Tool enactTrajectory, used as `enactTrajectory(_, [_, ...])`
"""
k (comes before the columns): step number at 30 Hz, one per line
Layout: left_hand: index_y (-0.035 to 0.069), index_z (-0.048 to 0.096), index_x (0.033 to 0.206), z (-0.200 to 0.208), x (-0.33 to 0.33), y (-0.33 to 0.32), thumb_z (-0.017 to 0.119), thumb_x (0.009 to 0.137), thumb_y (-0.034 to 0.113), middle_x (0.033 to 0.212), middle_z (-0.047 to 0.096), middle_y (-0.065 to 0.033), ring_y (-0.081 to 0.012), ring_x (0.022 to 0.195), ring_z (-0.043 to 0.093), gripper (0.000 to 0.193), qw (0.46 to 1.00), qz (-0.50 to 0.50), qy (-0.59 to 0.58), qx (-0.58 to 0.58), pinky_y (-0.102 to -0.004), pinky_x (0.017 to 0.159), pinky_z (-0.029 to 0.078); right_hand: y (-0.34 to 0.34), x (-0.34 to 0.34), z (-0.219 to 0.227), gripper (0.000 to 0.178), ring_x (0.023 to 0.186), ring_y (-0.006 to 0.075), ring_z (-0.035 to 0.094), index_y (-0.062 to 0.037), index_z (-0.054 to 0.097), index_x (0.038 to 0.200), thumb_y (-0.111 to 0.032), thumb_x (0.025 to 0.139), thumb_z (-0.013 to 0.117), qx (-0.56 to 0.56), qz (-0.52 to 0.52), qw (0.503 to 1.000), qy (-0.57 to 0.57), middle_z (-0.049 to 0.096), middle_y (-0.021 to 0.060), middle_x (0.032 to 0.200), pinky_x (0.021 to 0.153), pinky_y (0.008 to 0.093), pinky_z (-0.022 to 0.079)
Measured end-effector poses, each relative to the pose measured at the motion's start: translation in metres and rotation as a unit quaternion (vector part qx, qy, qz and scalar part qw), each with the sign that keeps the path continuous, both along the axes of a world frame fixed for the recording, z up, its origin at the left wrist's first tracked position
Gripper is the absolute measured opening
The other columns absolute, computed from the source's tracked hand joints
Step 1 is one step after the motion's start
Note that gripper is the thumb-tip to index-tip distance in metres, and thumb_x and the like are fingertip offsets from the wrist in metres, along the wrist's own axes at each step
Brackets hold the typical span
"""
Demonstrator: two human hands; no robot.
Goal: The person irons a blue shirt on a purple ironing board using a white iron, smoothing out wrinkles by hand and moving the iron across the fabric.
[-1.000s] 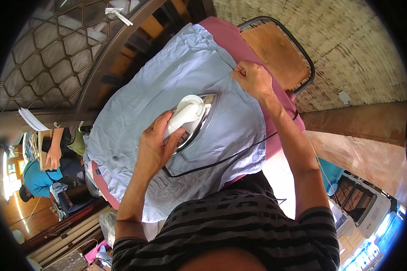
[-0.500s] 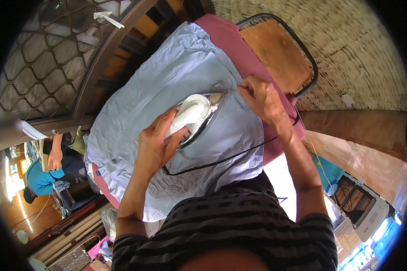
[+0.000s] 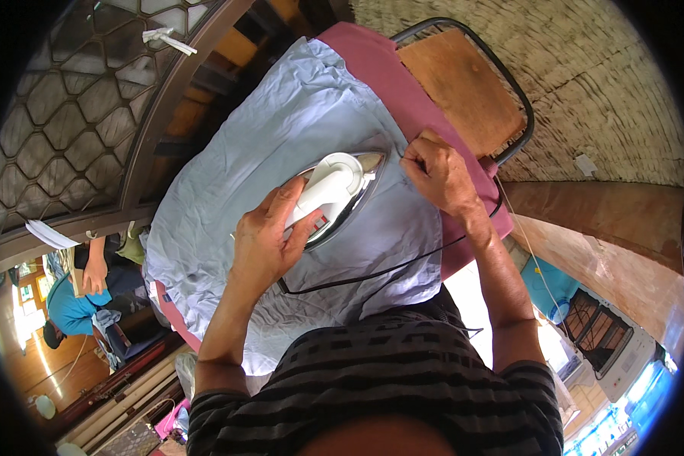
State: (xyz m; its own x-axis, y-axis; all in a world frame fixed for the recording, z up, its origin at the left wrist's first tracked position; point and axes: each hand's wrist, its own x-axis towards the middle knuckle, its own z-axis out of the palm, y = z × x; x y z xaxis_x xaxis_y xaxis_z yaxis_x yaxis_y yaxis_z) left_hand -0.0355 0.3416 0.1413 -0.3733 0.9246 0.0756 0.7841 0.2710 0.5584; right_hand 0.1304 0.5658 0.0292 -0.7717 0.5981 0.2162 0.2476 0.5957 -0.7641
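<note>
The clothes iron (image 3: 345,178) sits on a pale-blue cloth (image 3: 281,125), the left hand (image 3: 269,232) wrapped around its white handle (image 3: 313,199), the sensible hold; it looks fairly heavy. Right of the iron, the right hand (image 3: 442,173) is curled closed by the cloth's edge; I cannot tell whether it pinches fabric. Beneath the iron, the cloth seems thin, soft and easily shifted.

The left hand (image 3: 272,232) grips the iron (image 3: 328,190), its forearm (image 3: 235,319) slanting in from below left of it. The right hand (image 3: 442,175), fingers (image 3: 416,154) curled, is just right of the iron, its arm (image 3: 507,281) bent below.
</note>
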Motion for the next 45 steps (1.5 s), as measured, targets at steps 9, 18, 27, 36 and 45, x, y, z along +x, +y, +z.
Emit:
enactTrajectory(9, [0.001,0.058,0.126,-0.005,-0.005,0.009,0.071,0.090,0.019,0.106,0.069,-0.0215,-0.0375,0.088,0.071,0.042,0.999,-0.006,0.028,0.034,-0.0419,0.070,0.056,0.003,-0.001,-0.003,0.008,0.071,0.0342,0.063,-0.0014,0.062,0.076,-0.006,0.078,0.068,-0.002,0.006,1.000,0.017,0.059,0.0127,0.077,0.064,0.0434,0.051])
enactTrajectory(18, [-0.005,0.057,0.127,-0.001,0.002,0.014,0.068,0.092,0.012,0.106,0.068,-0.0244,-0.0359,0.091,0.070,0.041,0.999,0.012,-0.004,0.030,-0.0359,0.080,0.054,0.004,0.000,-0.002,0.009,0.070,0.0347,0.063,-0.0014,0.062,0.074,-0.006,0.077,0.069,-0.002,0.001,1.000,0.022,0.060,0.0121,0.076,0.062,0.0432,0.051])
enactTrajectory(27, [-0.001,0.057,0.126,-0.004,0.003,0.013,0.069,0.091,0.018,0.107,0.069,-0.0236,-0.0410,0.088,0.069,0.041,0.998,0.019,0.029,0.049,-0.0419,0.072,0.055,0.003,0.000,-0.002,0.009,0.069,0.0344,0.063,-0.0012,0.062,0.074,-0.006,0.076,0.070,-0.008,0.010,1.000,0.027,0.060,0.0121,0.075,0.062,0.0429,0.051])
enactTrajectory(36, [-0.005,0.056,0.128,-0.009,-0.008,0.019,0.066,0.095,0.014,0.098,0.068,-0.0150,-0.0197,0.082,0.066,0.039,0.996,0.036,-0.059,0.060,-0.0304,0.074,0.052,0.003,0.001,0.008,0.009,0.070,0.0324,0.065,-0.0009,0.064,0.085,-0.007,0.081,0.071,-0.022,0.026,0.998,0.047,0.063,0.0130,0.080,0.062,0.0405,0.052])
enactTrajectory(45, [0.000,0.029,0.153,0.014,0.040,-0.025,0.045,0.098,-0.001,0.130,0.058,-0.0158,-0.0234,0.115,0.060,0.057,0.923,0.079,-0.360,0.109,-0.0341,0.097,0.046,-0.117,0.018,0.109,0.053,0.097,0.0320,0.067,0.0052,0.041,0.139,-0.022,0.099,0.062,-0.234,0.211,0.944,0.093,0.063,0.0250,0.110,0.084,0.0407,0.054])
